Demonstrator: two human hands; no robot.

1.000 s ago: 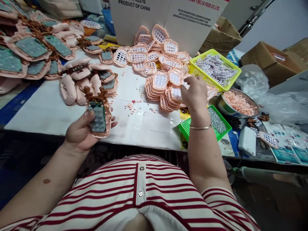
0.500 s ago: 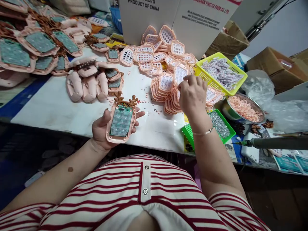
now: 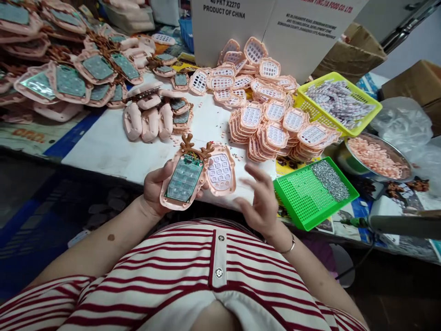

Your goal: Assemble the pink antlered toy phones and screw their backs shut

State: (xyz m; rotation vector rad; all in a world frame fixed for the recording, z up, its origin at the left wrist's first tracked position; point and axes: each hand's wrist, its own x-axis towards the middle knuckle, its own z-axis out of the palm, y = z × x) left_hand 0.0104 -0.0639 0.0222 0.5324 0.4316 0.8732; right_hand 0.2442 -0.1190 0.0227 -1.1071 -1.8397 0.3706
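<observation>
My left hand [image 3: 153,188] grips a pink toy phone half [image 3: 182,184] with brown antlers on top and a green circuit board facing up. Right beside it, at my left fingertips, is a pink keypad cover [image 3: 220,172] with white keys; whether those fingers also hold it or it rests on the table, I cannot tell. My right hand [image 3: 260,197] is just right of the cover, apart from it, fingers spread and slightly blurred, with nothing in them.
Stacks of keypad covers [image 3: 275,135] stand beyond my hands. On the right are a green basket [image 3: 296,195] with small screws, a yellow basket [image 3: 310,103] of white strips, and a metal bowl [image 3: 358,168] of pink pieces. Several board-filled halves [image 3: 70,82] pile up at left.
My right hand has come from the cover stacks back toward my left hand. A keypad cover now sits beside the toy phone half. The view has shifted, and the green basket shows more fully.
</observation>
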